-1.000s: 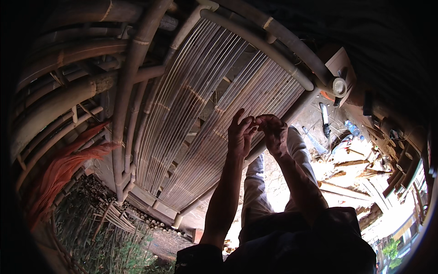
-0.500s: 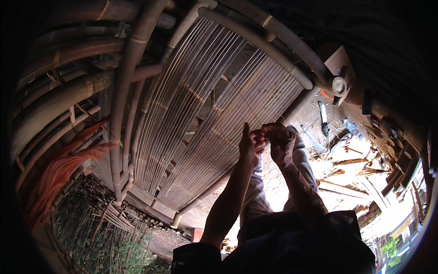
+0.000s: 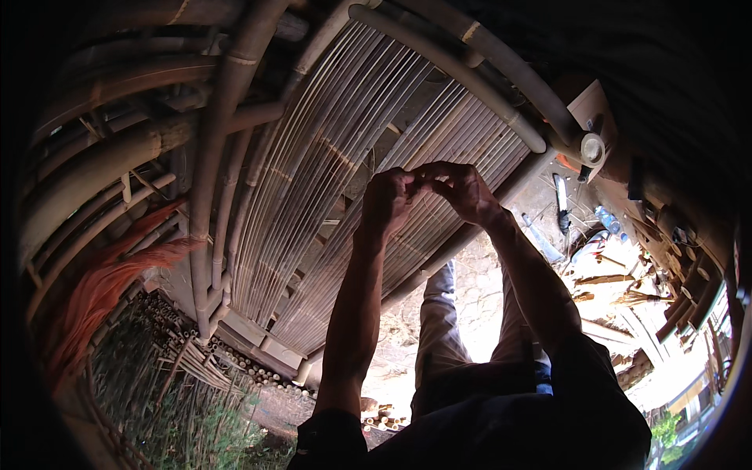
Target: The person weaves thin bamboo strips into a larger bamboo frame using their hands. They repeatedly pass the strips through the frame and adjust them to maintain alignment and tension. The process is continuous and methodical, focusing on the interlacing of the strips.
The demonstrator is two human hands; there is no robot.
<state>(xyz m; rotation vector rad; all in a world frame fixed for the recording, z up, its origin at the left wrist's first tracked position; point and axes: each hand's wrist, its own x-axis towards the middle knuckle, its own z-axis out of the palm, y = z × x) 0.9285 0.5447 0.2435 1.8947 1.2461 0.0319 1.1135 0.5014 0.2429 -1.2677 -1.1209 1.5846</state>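
Both hands meet over the slatted bamboo bench (image 3: 313, 204), fingertips close together. My left hand (image 3: 385, 200) is closed, with thumb and fingers pinched. My right hand (image 3: 464, 190) curls its fingers toward the left one, also in a pinch. Whatever lies between the fingertips is too small or too dark to name. Beneath the hands, thin bamboo slats run lengthwise in two bands, with a gap between the bands where some lower pieces show. A thick bamboo rail (image 3: 446, 70) borders the far end of the bench.
Bamboo poles (image 3: 221, 149) form a frame at the left, where orange-red cloth (image 3: 106, 294) hangs. On the ground at right lie a long-bladed knife (image 3: 562, 202), a plastic bottle (image 3: 609, 222) and split bamboo scraps (image 3: 603, 282). Cut bamboo poles (image 3: 192, 356) are stacked at lower left.
Both hands have moved forward and to the left, from the bench's near edge to above its slats. The fingertips stay together. The view has shifted slightly.
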